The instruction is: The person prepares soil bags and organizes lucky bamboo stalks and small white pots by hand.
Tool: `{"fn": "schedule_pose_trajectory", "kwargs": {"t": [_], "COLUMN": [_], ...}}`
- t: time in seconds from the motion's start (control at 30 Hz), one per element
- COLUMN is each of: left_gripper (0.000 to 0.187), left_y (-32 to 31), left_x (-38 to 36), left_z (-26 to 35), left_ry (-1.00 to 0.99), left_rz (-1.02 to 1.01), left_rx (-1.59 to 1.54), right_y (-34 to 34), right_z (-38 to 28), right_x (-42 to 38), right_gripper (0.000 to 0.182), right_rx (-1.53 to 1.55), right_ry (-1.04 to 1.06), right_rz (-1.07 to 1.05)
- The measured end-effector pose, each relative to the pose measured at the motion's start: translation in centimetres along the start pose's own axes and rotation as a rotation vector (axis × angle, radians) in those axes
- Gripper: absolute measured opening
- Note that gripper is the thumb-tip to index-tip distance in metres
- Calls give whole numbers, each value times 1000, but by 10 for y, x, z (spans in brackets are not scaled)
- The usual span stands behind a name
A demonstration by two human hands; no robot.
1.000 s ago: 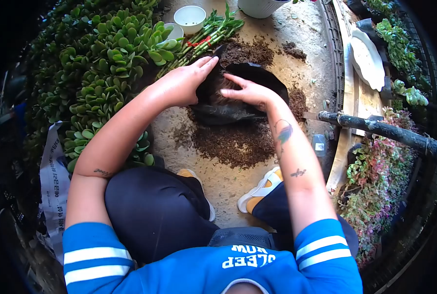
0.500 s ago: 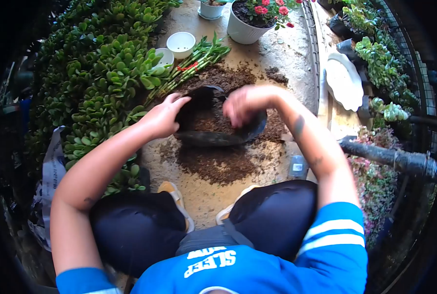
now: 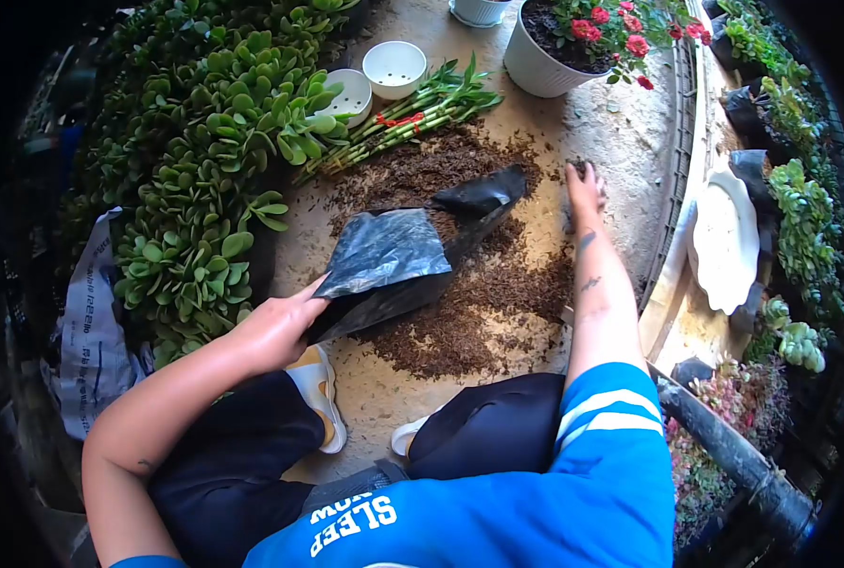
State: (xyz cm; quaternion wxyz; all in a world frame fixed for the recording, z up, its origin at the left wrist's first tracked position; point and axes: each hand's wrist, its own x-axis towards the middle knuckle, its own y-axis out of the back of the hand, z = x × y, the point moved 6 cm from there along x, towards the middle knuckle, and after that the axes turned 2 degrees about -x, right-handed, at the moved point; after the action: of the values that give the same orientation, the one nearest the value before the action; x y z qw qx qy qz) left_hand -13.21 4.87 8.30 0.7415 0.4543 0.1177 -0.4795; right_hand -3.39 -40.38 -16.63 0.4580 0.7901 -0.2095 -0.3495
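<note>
My left hand (image 3: 275,331) pinches the near-left edge of a black plastic bag (image 3: 389,254), which lies tilted and partly folded over, its far flap standing up. Dark brown soil (image 3: 441,346) is spread on the ground in front of and behind the bag, and some shows inside it. Out to the right, apart from the bag, my right hand (image 3: 587,194) is above the pale ground with curled fingers around a clump of dark soil. Most of the bag's inside is hidden by its folded side.
Bamboo stalks (image 3: 384,133) tied with red lie behind the soil, beside two white pots (image 3: 395,71) with drain holes. A white pot (image 3: 540,71) of red flowers stands farther back. Leafy succulents (image 3: 223,142) line the left; a scalloped white dish (image 3: 725,241) and a dark pipe (image 3: 734,450) are right.
My right hand has left the bag and swung out to the right. My left hand has drawn the bag's edge nearer and lower, tilting and folding the bag. The view has shifted.
</note>
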Motion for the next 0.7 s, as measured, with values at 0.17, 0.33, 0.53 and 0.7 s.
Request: {"fn": "schedule_pose_trajectory", "kwargs": {"t": [0.17,0.33,0.53,0.7], "left_gripper": [52,50,43,53], "left_y": [6,17,7,15], "left_x": [-16,-9,11,25], "left_z": [-6,-25,-23,-34], "left_ry": [47,90,63,158], "left_rz": [-177,73,202,260], "left_rx": [415,351,348,307], "right_y": [-42,-42,-57,-81], "right_z": [-110,-162,-159,-146], "right_x": [-74,-146,-156,-99], "right_gripper": [72,77,61,43], "right_rx": [5,-281,-268,306], "right_ry": [502,745,805,731], "right_rz": [-165,-228,-356,-787]}}
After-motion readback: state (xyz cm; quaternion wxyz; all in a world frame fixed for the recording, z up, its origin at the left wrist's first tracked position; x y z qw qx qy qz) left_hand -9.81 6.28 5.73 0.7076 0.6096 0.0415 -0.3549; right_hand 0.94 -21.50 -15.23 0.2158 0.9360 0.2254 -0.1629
